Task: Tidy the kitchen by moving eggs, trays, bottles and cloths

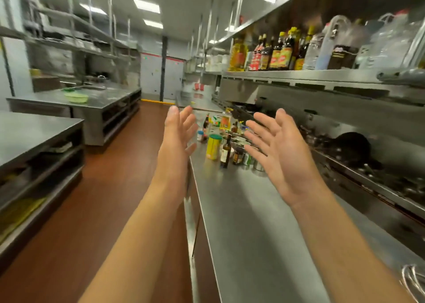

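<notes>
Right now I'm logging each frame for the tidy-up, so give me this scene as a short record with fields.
left hand: open, raised, holding nothing
right hand: open, palm up, holding nothing
counter: steel, bare near the person
bottles and jars: clustered on counter beyond hands
shelf bottles: row on upper right shelf
green bowl: on far left table

Stainless-steel bench (241,210) along the right, beside a cooking range carrying a dark wok (351,146). Yellow canister (213,146) and small metal bowls (240,141) stand on the bench's far half. Wire whisk (411,279) at the lower right corner. Reddish-brown floor (103,199) forms the aisle. Second steel bench (101,100) at the left, bearing a green bowl (76,97). Overhead steel shelf (322,74) on the right. Ceiling light panels (146,5) above.
</notes>
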The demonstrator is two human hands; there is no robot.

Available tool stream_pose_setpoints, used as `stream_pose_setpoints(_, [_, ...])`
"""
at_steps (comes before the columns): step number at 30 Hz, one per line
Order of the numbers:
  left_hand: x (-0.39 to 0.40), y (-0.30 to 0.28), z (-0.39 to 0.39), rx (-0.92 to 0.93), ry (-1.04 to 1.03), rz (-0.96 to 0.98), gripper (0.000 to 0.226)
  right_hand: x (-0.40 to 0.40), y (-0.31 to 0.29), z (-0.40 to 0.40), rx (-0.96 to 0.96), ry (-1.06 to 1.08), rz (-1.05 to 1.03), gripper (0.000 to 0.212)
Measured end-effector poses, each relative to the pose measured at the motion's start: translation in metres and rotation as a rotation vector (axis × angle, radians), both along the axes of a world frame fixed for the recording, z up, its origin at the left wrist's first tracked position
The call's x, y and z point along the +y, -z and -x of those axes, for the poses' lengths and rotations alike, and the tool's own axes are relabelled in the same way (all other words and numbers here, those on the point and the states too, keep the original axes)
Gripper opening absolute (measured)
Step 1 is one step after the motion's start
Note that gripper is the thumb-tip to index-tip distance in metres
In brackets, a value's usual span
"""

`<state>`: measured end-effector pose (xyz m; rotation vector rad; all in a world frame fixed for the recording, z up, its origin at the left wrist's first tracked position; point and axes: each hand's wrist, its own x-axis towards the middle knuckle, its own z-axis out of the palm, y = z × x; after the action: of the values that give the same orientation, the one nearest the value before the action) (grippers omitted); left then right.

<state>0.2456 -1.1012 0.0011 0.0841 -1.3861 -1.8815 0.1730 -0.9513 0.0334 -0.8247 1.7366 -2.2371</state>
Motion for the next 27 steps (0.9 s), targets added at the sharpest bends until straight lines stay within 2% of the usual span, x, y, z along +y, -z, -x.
stream_pose_setpoints(4, [-0.026,0.004,-0.035,0.008,-0.123,-0.016,0.059,-0.032,0.002,-0.014,-0.009,-0.075,-0.004,0.053])
stream_pose_setpoints(9, [-0.051,0.011,-0.062,0.001,-0.222,-0.012,0.059,-0.052,0.007,-0.024,-0.019,-0.027,-0.003,0.055])
stream_pose_setpoints(27, [-0.054,0.048,-0.047,0.022,-0.139,-0.149,0.057,-0.059,0.035,-0.022,-0.064,0.060,-0.074,0.056])
